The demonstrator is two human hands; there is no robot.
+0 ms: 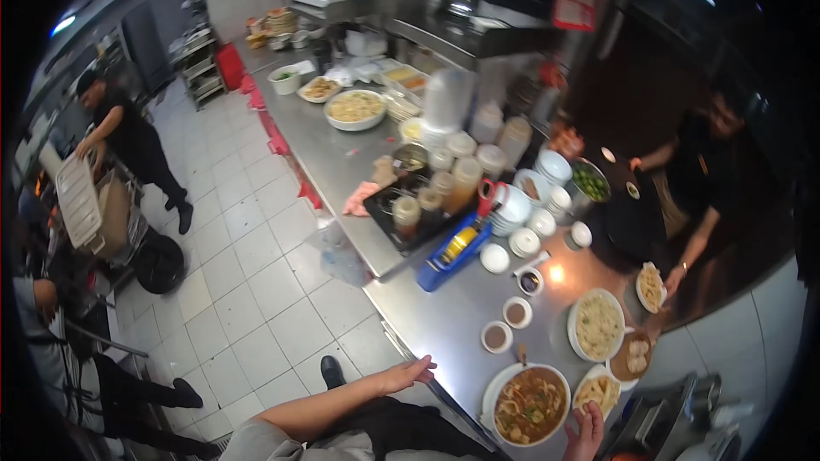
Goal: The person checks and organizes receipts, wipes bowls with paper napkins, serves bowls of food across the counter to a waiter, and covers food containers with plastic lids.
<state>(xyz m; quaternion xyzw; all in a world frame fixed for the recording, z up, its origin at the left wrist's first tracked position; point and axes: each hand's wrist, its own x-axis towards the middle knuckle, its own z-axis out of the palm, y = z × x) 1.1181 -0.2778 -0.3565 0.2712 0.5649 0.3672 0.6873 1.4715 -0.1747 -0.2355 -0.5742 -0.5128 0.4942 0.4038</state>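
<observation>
My left hand (408, 375) is held over the counter's near edge, fingers stretched out, with nothing in it. At the lower right, my right hand (586, 434) has its fingers apart at the rim of a small plate of pale food (598, 391); I cannot tell how firmly it touches. Beside that plate stands a large white bowl of brown soup (531, 405). Farther right are a bowl of fried rice (596, 324) and a plate with pale dumplings (632, 357). Two small cups of brown sauce (496, 338) stand left of them.
Across the counter (427, 316), a person's hand (675, 277) is at an oval plate of food (651, 288). A blue holder (453, 252), sauce bottles (465, 177) and stacked white bowls (511, 207) stand farther back. Two people are on the tiled floor (256, 290) at left, one beside a bin (160, 263).
</observation>
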